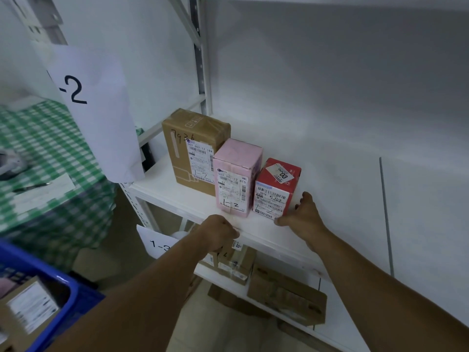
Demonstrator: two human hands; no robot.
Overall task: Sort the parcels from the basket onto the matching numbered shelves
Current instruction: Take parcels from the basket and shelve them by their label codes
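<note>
Fingers (305, 198) of the right hand (302, 214) are released and spread against the red parcel (272, 196) from its 4 o'clock side. The parcel stands on the shelf (162, 189), with the pink parcel (233, 184) just beside it at 9 o'clock. The left hand (218, 232), at 7 o'clock, is clenched on the shelf's front edge. The blue basket (73, 288) sits well apart at 8 o'clock.

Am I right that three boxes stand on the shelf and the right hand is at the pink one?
No: the head view shows the right hand at the red box, not the pink box; three boxes do stand on the shelf.
</note>
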